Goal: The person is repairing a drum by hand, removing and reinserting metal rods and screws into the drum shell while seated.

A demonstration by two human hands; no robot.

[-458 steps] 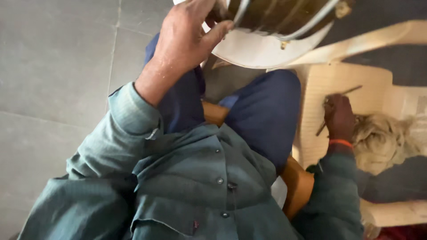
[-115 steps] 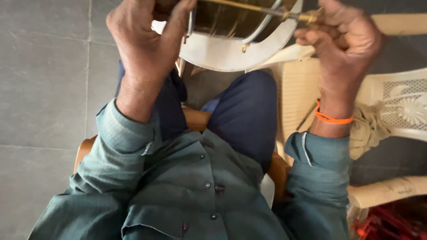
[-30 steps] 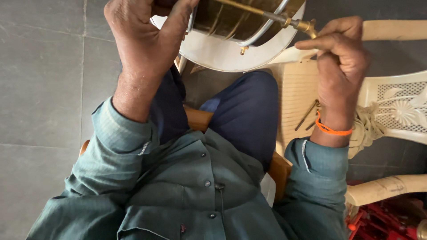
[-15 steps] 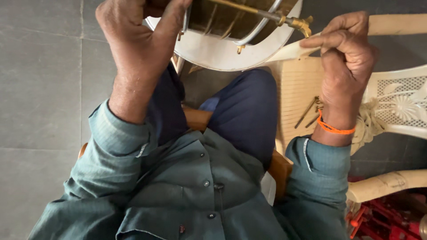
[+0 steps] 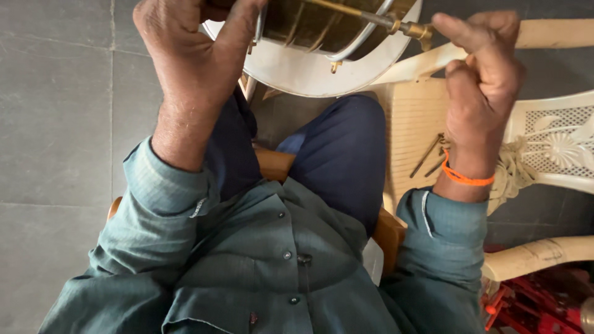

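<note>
1. Your left hand (image 5: 198, 59) is clamped on the rim of one round white drum (image 5: 309, 68), held above your lap.
2. Your right hand (image 5: 482, 80) pinches its one brass fitting (image 5: 416, 29).
3. Two metal rods (image 5: 430, 159) lie on one cream plastic chair (image 5: 414, 124).

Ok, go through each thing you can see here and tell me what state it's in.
Left hand: gripping the drum rim.
Right hand: fingers curled by the brass rod end.
Round drum: held up above the lap.
Brass rod: fixed across the drum.
Plastic chair: holding loose rods.
</note>
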